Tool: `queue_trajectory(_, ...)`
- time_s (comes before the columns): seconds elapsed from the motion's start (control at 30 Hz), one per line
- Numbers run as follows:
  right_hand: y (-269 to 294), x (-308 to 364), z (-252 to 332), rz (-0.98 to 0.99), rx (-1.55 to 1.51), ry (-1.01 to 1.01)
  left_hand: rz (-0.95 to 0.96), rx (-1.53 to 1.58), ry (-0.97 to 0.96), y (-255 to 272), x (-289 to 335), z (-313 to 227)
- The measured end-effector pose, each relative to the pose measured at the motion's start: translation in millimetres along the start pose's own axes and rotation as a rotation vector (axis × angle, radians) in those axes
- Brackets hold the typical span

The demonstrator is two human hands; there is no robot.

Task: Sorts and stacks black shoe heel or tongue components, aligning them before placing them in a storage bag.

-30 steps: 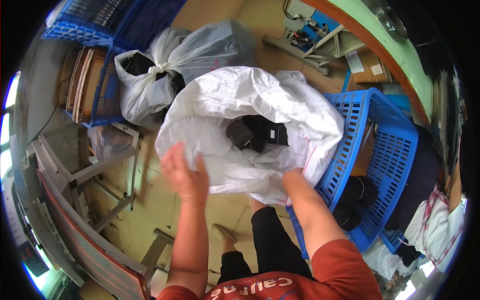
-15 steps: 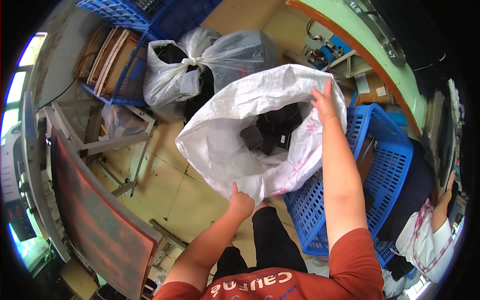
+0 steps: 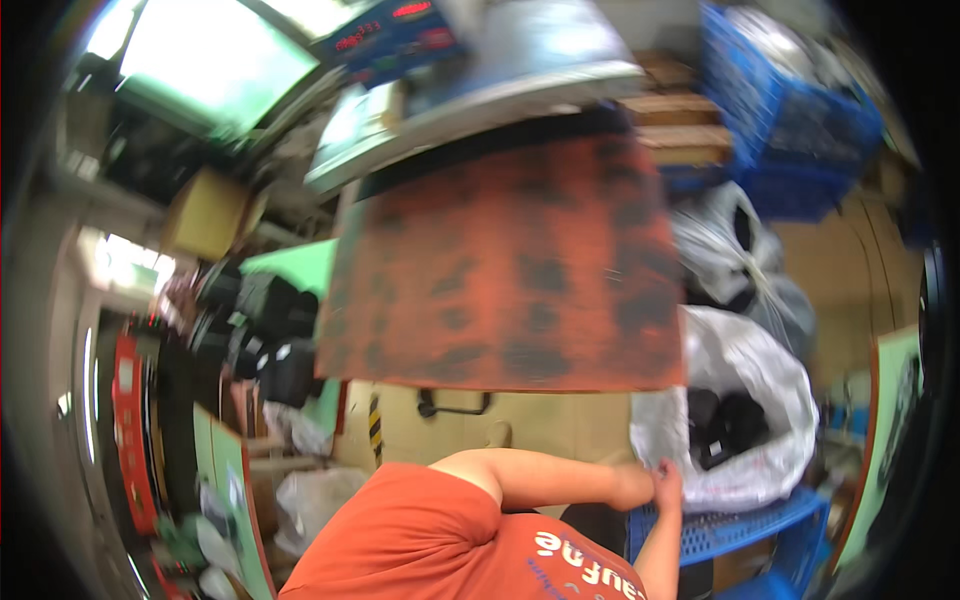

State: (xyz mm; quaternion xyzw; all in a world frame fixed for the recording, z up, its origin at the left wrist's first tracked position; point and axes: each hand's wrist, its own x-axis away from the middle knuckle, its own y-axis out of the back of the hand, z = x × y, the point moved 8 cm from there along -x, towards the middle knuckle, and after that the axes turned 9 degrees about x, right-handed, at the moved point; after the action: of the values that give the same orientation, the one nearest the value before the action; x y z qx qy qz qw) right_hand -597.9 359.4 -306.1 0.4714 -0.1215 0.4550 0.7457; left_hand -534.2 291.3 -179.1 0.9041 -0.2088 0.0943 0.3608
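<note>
A large white woven sack (image 3: 775,475) stands at the right with its mouth open. Several black folded pieces (image 3: 735,425) lie inside it. Both hands are together at the sack's near left rim. My left hand (image 3: 632,486) looks rounded there, its fingers blurred and hidden. Just beside it, my right hand (image 3: 668,484) has its fingers closed at the rim, seemingly on the sack's edge.
A red-and-black worn table (image 3: 510,270) lies ahead, with a scale's display (image 3: 385,40) behind it. Tied clear bags (image 3: 735,250) stand beyond the sack. A blue crate (image 3: 740,535) sits beside it. Black bundles (image 3: 270,310) are piled at the left.
The view has swung left toward the red-and-black table, so the sack now appears at the right. My right hand has left the sack's far right rim and come next to my left hand.
</note>
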Motion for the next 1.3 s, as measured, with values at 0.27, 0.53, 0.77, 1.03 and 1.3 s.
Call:
queue_trajectory(0.27, -117, 112, 240, 0.883, 0.351, 0.664, -0.535, 0.282, 0.129, 108, 270, 5)
queue_trajectory(0.53, -205, 236, 544, 1.301, -0.141, 0.826, -2.021, -0.140, 1.061, 85, 730, 74)
queue_trajectory(0.77, -404, 221, 615, 1.106, -0.678, 0.053, -1.516, 0.611, 1.299, 60, 766, 160)
queue_trajectory(1.03, -436, 209, 615, 0.712, -0.857, -0.002, -1.649, 1.165, 0.857, 42, 760, 195)
queue_trajectory(1.3, -351, 237, 664, 0.550, -0.546, 0.247, -1.784, 1.150, 0.637, 91, 763, 142)
